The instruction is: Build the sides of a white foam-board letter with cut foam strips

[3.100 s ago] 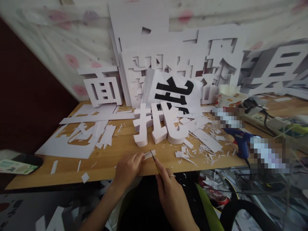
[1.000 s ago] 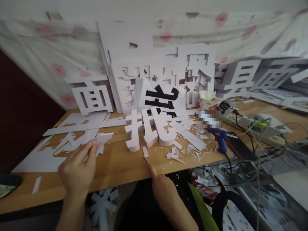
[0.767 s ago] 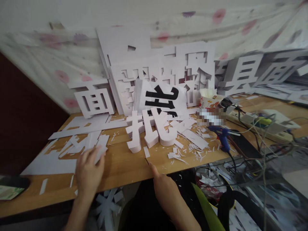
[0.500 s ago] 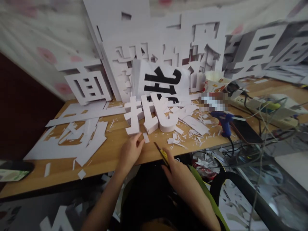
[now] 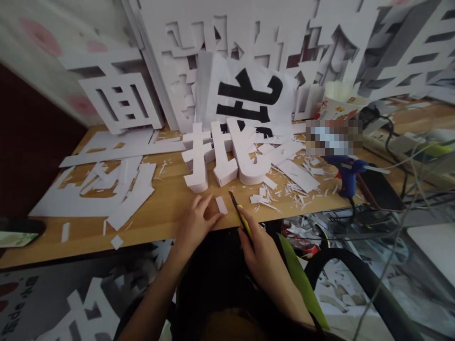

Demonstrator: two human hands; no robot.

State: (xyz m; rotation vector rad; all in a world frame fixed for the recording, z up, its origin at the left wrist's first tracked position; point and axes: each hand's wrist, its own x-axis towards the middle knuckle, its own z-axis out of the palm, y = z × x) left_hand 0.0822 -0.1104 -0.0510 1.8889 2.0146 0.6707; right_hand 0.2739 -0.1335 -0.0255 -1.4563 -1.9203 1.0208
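My left hand [image 5: 196,221] rests on the wooden table with thumb and fingers apart, holding nothing. Its thumb tip is close to the lower end of a small white strip [image 5: 221,205]; whether they touch I cannot tell. In my right hand [image 5: 261,248] is a yellow utility knife [image 5: 244,221], its dark blade pointing up and away from me, just right of the strip. Beyond both hands stands a white raised character in separate pieces: a left piece [image 5: 197,158], a middle piece [image 5: 223,158] and a curved right piece [image 5: 249,161]. Behind them leans a paper sheet [image 5: 208,90] printed with a black character.
White cut sheets [image 5: 53,199] lie at the left, and offcuts [image 5: 298,177] are scattered to the right. A blue glue gun [image 5: 346,173] lies beside a dark phone [image 5: 382,189]. A paper cup [image 5: 339,104] and cables stand farther back. Large cut-out boards [image 5: 156,71] lean behind.
The view has tipped down and come closer. My left hand has left the foot of the left piece and spread its fingers beside the strip. The knife remains in my right hand.
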